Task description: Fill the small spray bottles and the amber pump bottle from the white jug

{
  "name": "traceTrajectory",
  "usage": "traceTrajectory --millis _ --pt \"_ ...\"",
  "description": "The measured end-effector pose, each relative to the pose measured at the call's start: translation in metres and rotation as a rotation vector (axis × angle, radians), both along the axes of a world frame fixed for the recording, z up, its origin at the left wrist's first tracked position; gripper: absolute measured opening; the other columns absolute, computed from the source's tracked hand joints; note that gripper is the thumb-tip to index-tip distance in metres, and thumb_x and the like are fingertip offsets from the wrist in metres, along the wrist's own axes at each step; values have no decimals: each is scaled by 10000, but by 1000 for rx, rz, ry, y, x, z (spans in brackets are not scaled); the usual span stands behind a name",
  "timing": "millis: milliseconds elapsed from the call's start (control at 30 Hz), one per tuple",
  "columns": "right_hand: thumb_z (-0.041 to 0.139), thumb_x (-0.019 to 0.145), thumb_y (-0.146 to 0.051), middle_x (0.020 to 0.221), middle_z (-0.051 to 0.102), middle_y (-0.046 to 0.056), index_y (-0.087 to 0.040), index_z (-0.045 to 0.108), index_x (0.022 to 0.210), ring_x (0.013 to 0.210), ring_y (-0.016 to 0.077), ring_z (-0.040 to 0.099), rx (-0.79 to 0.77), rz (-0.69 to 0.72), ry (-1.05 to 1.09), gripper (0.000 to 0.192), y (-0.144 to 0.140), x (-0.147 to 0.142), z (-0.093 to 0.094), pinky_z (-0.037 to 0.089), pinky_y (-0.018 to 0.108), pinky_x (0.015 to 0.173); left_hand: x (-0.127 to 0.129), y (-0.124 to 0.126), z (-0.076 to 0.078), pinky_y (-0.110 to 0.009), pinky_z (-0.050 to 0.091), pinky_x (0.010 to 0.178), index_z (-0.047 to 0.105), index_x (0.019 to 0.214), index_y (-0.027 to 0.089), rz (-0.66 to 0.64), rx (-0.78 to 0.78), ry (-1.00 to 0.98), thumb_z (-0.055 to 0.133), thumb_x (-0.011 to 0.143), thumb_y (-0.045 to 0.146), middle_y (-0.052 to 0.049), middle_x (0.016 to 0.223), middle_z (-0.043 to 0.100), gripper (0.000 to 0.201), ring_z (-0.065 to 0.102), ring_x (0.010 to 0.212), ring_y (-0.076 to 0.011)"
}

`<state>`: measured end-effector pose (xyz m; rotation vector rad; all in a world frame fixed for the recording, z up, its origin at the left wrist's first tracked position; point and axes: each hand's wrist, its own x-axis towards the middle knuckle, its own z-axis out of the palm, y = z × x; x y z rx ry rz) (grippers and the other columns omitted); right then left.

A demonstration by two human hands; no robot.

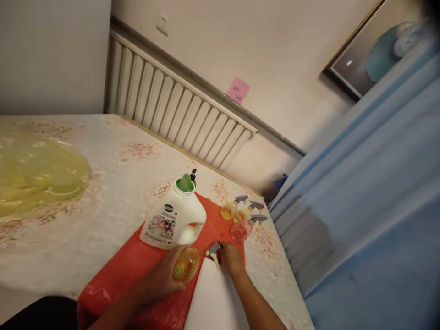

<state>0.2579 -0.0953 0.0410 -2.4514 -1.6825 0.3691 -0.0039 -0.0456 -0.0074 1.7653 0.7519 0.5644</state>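
While the left hand [161, 277] cups a yellow bottle [186, 265] steady before the detergent jug [173, 220], the right hand [231, 259] seemingly pinches its sprayer head [213, 250].

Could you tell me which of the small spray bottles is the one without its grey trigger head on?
The yellow bottle in the left hand; the three by the table edge all wear grey triggers.

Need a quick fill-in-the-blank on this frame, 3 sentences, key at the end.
1. The left hand holds a small yellow spray bottle with no ____ on it.
2. The right hand holds a grey ____.
3. The white jug stands on a ____ plastic sheet, its cap green.

Missing words: sprayer head; sprayer head; red
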Motion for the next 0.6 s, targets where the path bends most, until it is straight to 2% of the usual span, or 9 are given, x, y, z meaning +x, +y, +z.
traceTrajectory --millis 167,300,400,500,600 --pt "525 807 -148 847 723 93 -176 695 855 790 229 640 290 -98 67 178 -13 9 20 419 290 697 9 -5 -1 -452 456 1073 411 1350 220 112 35 -129 689 681 229 -116 1389 567 725 546 1276 -307" --pt "558 723 -168 750 699 16 -220 693 828 711 204 608 476 -125 229 179 -31 16 41 424 278 662 14 -10 -4 -446 460 1070 446 1313 204 207 72 -106 716 649 214 -109 1348 597 716 562 1258 -297" --pt "581 677 -205 681 663 -16 -217 711 839 630 183 570 585 -132 398 208 -43 14 59 432 278 618 13 -17 3 -448 468 1056 464 1303 199 254 104 -97 716 654 223 -113 1321 615 696 577 1239 -301" --pt "597 697 -284 746 692 1 -189 721 951 615 175 585 673 -91 608 298 -52 3 78 460 277 573 11 -28 13 -448 476 1040 482 1279 183 249 134 -108 699 674 224 -122 1294 635 644 603 1201 -298" --pt "633 734 -333 919 733 39 -185 705 1027 767 199 658 760 -38 788 335 -56 -12 95 522 293 653 7 -38 17 -448 461 1057 486 1270 194 270 125 -102 669 663 172 -115 1305 632 634 594 1218 -295"
